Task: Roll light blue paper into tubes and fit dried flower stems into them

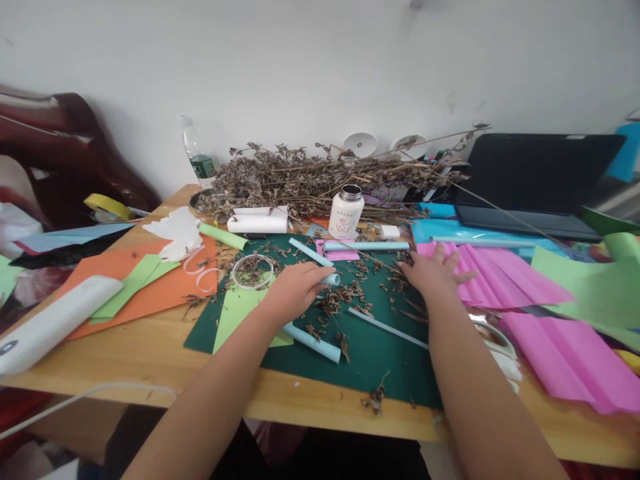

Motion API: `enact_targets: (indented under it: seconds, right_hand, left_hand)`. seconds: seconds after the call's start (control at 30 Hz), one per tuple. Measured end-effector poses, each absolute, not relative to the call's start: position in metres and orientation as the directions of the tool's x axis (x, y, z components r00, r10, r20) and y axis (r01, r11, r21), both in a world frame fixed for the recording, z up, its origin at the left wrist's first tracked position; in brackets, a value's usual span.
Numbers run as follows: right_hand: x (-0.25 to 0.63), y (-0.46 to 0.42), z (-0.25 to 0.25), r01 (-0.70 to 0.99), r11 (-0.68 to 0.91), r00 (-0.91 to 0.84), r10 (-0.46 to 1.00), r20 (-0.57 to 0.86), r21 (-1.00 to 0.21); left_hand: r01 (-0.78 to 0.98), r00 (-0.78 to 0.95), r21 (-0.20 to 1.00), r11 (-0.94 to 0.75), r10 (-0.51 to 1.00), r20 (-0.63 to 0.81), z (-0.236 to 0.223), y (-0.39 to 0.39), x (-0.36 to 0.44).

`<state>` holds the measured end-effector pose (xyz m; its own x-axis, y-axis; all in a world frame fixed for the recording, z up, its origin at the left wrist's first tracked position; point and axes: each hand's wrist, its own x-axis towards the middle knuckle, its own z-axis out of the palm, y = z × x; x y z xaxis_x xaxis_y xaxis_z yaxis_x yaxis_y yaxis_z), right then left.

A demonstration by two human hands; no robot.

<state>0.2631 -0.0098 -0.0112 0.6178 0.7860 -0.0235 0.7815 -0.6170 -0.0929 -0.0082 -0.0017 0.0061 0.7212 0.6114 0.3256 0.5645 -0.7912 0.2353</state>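
Two hands [295, 293] [434, 272], one laptop [537, 177], one white bottle [345, 217], one clear bottle [199, 155]

The fingers of the left hand [294, 290] hide most of one blue paper tube [332, 280]; whether they grip it or only rest on it cannot be told. The left forearm [215, 393] covers the near tube's [317, 345] left end, and the right forearm [457, 353] hides where a thin blue stick [387, 327] ends. Both forearms run out at the bottom edge. Dried stems [300, 177] hide the clear bottle's [200, 157] base. The white bottle's [345, 215] lettering is too small to read. The left edge cuts off the chair [83, 143], the right edge a pink sheet [575, 360].
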Motion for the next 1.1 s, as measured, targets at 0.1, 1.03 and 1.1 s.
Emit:
enact_targets:
  seconds: [0.1,1.03,1.1]
  right_hand:
    - [0.263,-0.004,-0.011,0.803,-0.593,0.594,0.804,0.004,-0.052]
    - [0.251,0.031,-0.003,0.96,-0.27,0.276,0.958,0.081,-0.078]
    - [0.249,0.029,0.003,0.949,-0.263,0.281,0.955,0.093,-0.171]
  left_hand:
    - [0.563,0.731,0.232,-0.793,0.609,0.309,0.005,-0.002,-0.008]
    - [0.579,0.726,0.232,-0.781,0.624,0.289,0.005,-0.004,-0.007]
    - [0.577,0.727,0.244,-0.779,0.626,0.281,0.004,-0.003,-0.006]
